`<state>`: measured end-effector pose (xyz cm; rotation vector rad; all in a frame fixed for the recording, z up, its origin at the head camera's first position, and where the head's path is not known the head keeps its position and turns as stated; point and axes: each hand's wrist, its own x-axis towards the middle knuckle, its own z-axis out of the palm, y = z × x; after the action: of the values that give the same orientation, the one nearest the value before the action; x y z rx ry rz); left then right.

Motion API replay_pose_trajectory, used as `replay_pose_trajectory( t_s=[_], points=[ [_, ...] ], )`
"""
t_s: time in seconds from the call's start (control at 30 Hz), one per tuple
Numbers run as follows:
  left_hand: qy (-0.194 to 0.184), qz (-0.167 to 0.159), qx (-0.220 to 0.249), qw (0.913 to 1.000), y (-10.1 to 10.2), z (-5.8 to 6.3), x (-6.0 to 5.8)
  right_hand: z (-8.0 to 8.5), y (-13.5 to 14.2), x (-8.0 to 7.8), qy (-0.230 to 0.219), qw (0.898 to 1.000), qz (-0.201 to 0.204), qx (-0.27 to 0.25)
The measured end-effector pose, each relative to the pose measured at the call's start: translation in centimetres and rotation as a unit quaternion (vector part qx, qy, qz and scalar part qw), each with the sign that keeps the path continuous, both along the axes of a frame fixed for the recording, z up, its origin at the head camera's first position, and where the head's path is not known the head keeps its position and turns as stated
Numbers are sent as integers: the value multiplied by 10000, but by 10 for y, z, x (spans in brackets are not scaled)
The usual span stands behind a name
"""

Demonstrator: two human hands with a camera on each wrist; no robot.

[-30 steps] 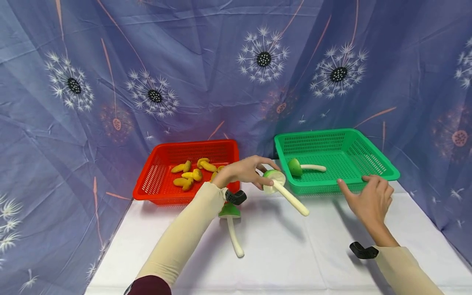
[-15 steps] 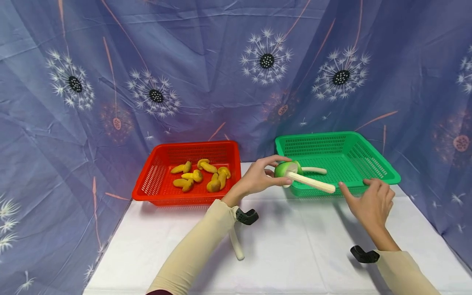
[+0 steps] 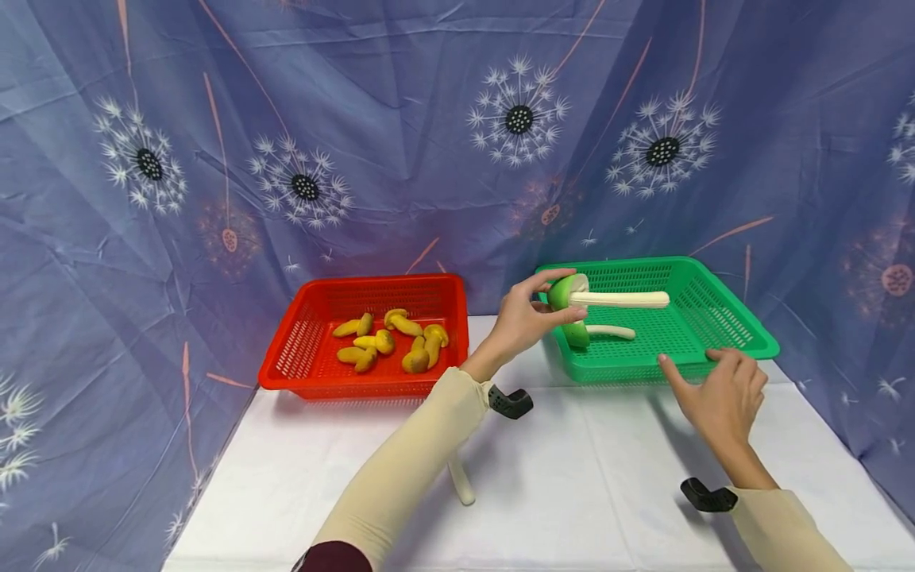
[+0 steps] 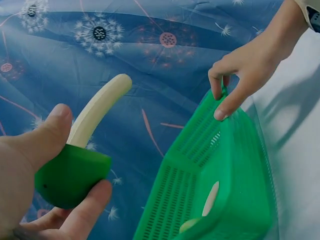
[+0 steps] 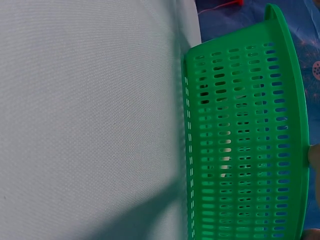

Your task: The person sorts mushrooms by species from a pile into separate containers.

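My left hand (image 3: 525, 319) pinches the cap of a toy mushroom (image 3: 615, 299) with a green cap and long pale stem, holding it over the left side of the green basket (image 3: 608, 370). In the left wrist view the thumb and fingers grip the green cap (image 4: 70, 175), and the stem points upward. My right hand (image 3: 723, 397) holds the basket's near rim between thumb and fingers, as the left wrist view shows. Inside the basket lies another green-capped mushroom (image 3: 609, 331), partly behind the held one. The right wrist view mostly shows the basket's slotted wall (image 5: 240, 145).
A red basket (image 3: 400, 389) with several yellow mushrooms (image 3: 375, 342) stands to the left. On the white cloth, a pale mushroom stem (image 3: 461, 482) pokes out from behind my left forearm. A blue dandelion-print curtain (image 3: 429, 143) hangs behind both baskets.
My left hand has moved right and away from me, bringing the mushroom from in front of the green basket to above it. The stem has swung up to level. The right hand stays on the rim.
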<state>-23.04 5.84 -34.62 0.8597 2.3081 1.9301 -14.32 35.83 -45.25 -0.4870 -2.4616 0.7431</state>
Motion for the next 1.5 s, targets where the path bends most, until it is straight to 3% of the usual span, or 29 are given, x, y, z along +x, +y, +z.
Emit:
replay_pose_trajectory(
  t_s=[0.23,0.33,0.6,0.93,1.13,1.5],
  points=[
    [95,676,-537,9962,34,9,-12,0,2,1,23,10000,-1,9],
    [61,804,-656,9946,47,11,-19,0,2,1,41,10000,-3,27],
    [151,908,-894,9917,74,7,-36,-2,0,-1,98,9999,41,35],
    [451,684,-1598,9837,93,-11,-55,-1,0,-1,148,9999,2,78],
    [333,823,-1893,9779,102,-18,-58,1,0,0,156,9999,-17,61],
    [264,805,-2070,9747,112,-13,-55,0,-1,0,126,9999,-21,53]
  ],
)
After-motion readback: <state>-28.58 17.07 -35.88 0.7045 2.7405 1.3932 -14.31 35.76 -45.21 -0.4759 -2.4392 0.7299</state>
